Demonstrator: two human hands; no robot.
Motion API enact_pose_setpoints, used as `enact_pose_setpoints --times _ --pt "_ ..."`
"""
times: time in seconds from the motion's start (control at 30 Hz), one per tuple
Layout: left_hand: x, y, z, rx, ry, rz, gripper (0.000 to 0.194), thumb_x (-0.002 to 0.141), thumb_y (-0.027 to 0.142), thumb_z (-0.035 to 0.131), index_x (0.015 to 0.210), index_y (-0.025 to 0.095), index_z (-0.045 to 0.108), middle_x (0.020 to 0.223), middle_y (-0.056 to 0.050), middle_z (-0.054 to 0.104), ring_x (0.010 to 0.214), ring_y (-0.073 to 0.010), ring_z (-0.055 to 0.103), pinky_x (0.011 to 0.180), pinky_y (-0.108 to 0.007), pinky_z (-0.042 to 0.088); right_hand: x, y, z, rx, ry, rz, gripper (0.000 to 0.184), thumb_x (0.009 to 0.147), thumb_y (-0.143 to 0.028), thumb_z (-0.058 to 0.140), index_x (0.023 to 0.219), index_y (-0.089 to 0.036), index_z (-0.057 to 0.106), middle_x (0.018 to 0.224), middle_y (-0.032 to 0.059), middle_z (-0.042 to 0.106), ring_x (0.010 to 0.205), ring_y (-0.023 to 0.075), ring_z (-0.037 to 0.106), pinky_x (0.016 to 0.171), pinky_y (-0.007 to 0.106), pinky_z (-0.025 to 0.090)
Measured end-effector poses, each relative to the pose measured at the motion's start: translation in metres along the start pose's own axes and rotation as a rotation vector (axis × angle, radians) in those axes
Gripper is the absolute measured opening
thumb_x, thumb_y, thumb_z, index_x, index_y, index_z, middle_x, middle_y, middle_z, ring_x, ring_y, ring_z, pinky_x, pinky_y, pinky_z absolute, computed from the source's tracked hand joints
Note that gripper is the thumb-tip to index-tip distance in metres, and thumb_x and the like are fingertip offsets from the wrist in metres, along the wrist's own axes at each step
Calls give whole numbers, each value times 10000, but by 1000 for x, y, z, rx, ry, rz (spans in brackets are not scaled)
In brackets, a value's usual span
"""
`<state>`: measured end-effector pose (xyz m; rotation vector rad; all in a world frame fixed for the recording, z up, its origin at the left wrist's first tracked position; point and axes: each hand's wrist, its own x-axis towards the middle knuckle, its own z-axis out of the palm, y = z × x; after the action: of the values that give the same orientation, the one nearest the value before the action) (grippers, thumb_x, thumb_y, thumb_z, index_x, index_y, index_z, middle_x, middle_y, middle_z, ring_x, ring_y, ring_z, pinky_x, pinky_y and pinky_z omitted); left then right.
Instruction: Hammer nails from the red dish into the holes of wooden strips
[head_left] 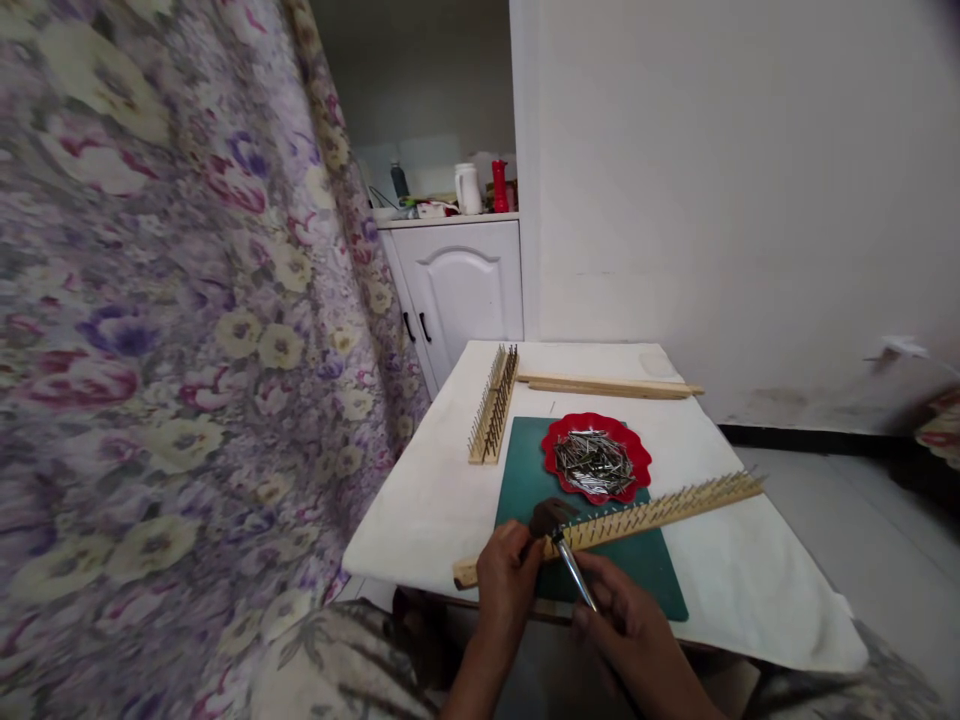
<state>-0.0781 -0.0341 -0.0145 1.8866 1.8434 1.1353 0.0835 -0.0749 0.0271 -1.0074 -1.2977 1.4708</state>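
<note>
In my right hand (621,608) is a hammer (574,574), gripped by its shiny metal handle. Its dark head is over a long wooden strip (660,514) and close to my left fingers. Many nails stand up in rows from the strip, mostly along its right part. My left hand (504,572) has its thumb and fingers pinched together at the strip's bare left part; whatever they hold is too small to make out. The strip lies slanted across a green mat (523,450). Behind it, a red scalloped dish (642,466) holds a heap of loose nails (592,460).
Two nail-studded wooden strips (495,408) lie side by side at the table's back left. Plain wooden sticks (611,385) lie along the back. A white cloth (420,500) covers the table. A floral curtain (187,360) hangs at left, and a white wall (720,220) is behind.
</note>
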Motion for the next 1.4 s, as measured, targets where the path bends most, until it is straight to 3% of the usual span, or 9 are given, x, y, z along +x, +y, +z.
enact_pose_setpoints --times 0.1,0.2,0.27,0.5,0.87,1.1,1.27,1.4 --pt "0 0 1 17 18 -2 247 797 189 515 567 183 423 629 22 469 663 -133 485 567 -219 311 -2 -4 0 -11 -30 43 396 778 -271 618 1170 -222 590 571 -37 620 427 142 513 363 192 327" --pt "0 1 1 32 31 0 236 792 184 524 571 184 442 633 19 490 671 -139 488 576 -225 311 -3 -6 0 -12 -27 -8 370 778 -268 630 1145 -228 612 592 -25 648 513 174 583 495 248 467" --pt "-1 1 1 43 29 4 226 788 174 524 575 184 451 635 17 500 674 -142 490 578 -229 310 -2 -4 0 -24 0 -49 343 771 -262 633 1111 -224 630 584 -23 649 529 181 592 546 271 492" --pt "-2 5 0 54 49 -10 218 798 195 525 585 188 481 644 9 523 681 -152 497 591 -243 315 -2 -3 -3 -60 -53 -37 378 794 -249 612 1170 -212 599 608 -11 655 604 208 625 583 293 504" --pt "-2 5 -1 56 32 -21 223 787 171 529 571 185 472 630 10 518 670 -151 482 587 -237 314 -4 -8 -2 -52 -26 -45 342 760 -293 664 1099 -249 667 560 -11 672 531 216 627 655 337 543" --pt "-2 8 -4 26 7 -12 151 807 171 527 686 193 615 704 -7 590 724 -161 529 641 -251 357 -10 -5 2 119 51 -37 352 787 -322 658 1132 -261 624 817 18 735 569 165 598 605 263 498" --pt "-2 9 -5 23 11 -22 115 799 169 551 750 196 652 732 -9 603 742 -160 539 646 -246 368 -11 -4 2 156 84 -13 381 770 -371 672 1123 -239 620 640 -23 648 571 175 585 590 271 485" --pt "-2 9 -5 10 16 -33 116 813 207 560 732 191 642 722 -4 595 725 -151 536 644 -242 370 -9 -5 -1 113 33 6 379 790 -331 647 1149 -229 586 753 16 703 583 183 599 609 289 494"
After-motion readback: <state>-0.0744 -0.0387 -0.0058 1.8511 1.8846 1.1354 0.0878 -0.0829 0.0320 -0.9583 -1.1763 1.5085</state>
